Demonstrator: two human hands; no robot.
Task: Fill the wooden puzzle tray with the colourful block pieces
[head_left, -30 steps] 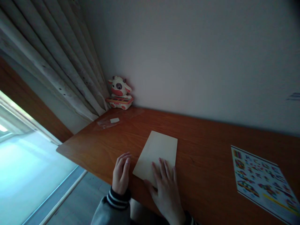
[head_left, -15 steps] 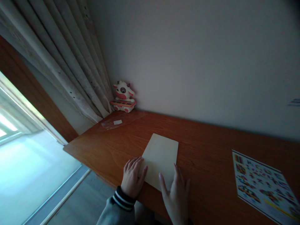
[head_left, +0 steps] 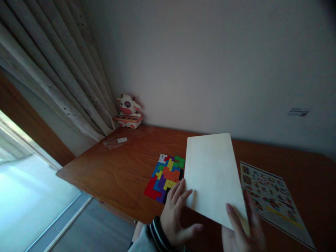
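Observation:
A pale wooden board (head_left: 214, 176) is lifted off the brown table (head_left: 118, 171) and tilted, held between both hands. My left hand (head_left: 175, 213) has its fingers against the board's lower left edge, thumb spread below. My right hand (head_left: 243, 231) grips the lower right corner, thumb on top. A block of coloured puzzle pieces (head_left: 166, 176), fitted together in a rectangle, lies on the table just left of the board and beyond my left fingers.
A printed sheet of colourful pictures (head_left: 271, 196) lies on the table to the right. A cow toy (head_left: 128, 111) stands in the back corner by the curtain (head_left: 60, 80). A small clear bag (head_left: 115, 141) lies near it. The table's left edge drops to the floor.
The board was flat on the table under both hands; now it is raised and shifted right, and the coloured puzzle pieces it covered are uncovered on the table.

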